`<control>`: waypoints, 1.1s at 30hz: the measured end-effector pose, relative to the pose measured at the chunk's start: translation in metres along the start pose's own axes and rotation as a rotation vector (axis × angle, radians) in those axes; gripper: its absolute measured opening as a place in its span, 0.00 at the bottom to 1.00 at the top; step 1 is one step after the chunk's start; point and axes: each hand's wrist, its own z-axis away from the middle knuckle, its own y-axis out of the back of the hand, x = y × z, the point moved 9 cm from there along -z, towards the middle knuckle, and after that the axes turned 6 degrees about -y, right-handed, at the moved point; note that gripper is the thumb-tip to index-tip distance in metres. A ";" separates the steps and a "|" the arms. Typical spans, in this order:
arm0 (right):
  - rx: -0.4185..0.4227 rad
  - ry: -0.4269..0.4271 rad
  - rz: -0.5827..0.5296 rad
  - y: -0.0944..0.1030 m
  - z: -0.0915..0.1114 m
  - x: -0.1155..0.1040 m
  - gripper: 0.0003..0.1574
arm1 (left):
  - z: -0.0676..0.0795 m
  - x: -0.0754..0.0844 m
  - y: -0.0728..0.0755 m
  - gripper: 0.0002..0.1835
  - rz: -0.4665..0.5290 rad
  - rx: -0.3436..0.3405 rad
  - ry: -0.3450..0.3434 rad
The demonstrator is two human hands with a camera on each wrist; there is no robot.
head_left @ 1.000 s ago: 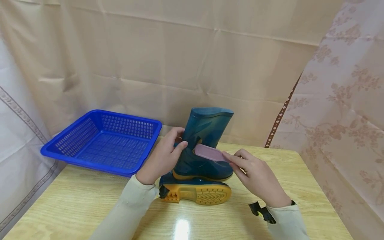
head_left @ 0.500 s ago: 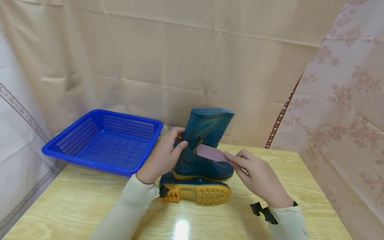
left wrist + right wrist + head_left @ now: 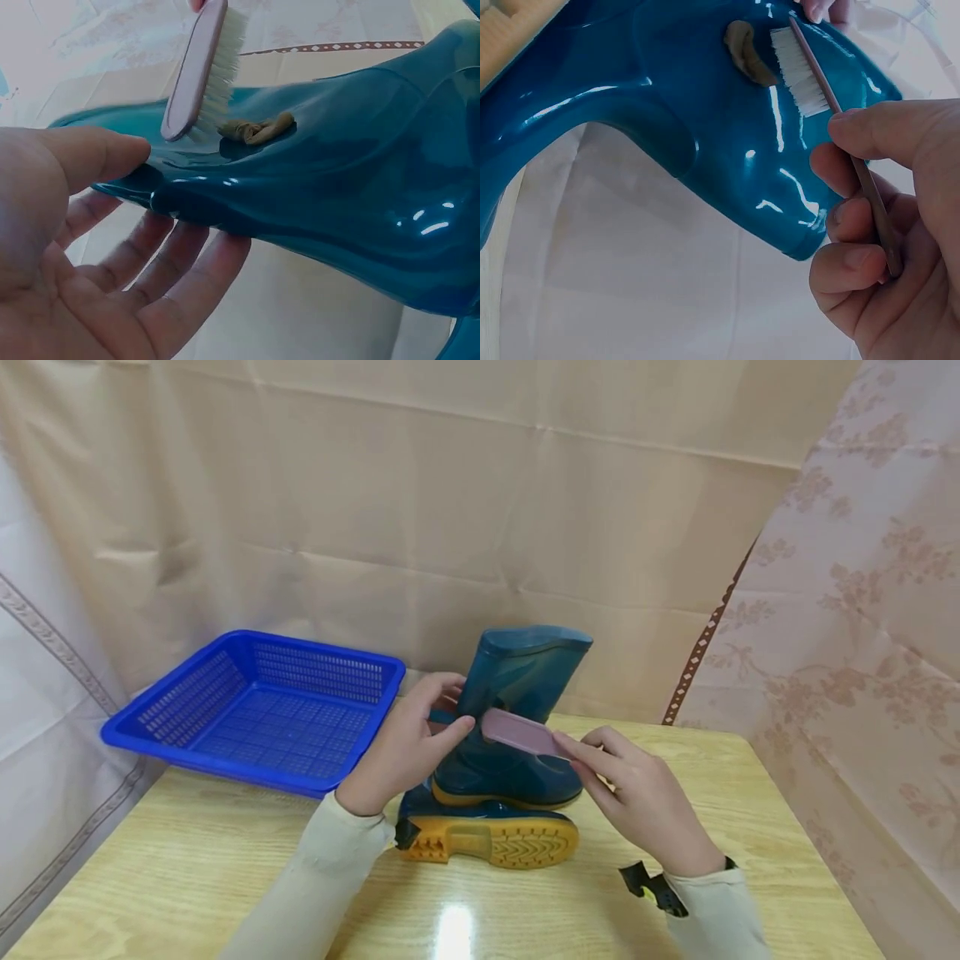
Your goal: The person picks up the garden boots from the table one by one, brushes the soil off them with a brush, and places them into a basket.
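A blue rubber boot stands upright, its shaft tilted a little to the right. My left hand grips the back of the shaft, thumb on the near side and fingers behind. In my right hand I hold a pink brush by its handle. Its pale bristles face the shaft, close beside a brown, mud-like lump stuck on the boot. Whether bristles touch the lump is hard to tell. A second boot lies on its side in front, yellow sole towards me.
A blue plastic basket with slotted walls stands at the left of the wooden table. A beige cloth hangs behind, and a flowered cloth hangs on the right.
The brush has shifted slightly up and to the left along the shaft. The boot's top leans slightly further right. My left hand keeps its grip.
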 end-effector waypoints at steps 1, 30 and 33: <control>0.002 0.001 0.000 0.000 0.000 0.000 0.37 | 0.000 0.000 0.000 0.23 0.000 -0.001 0.004; -0.091 -0.122 0.013 -0.009 0.003 0.017 0.31 | -0.001 -0.004 0.011 0.20 -0.097 0.022 0.076; -0.047 -0.065 -0.016 -0.004 0.001 0.011 0.33 | 0.000 -0.002 0.010 0.20 -0.104 0.018 0.064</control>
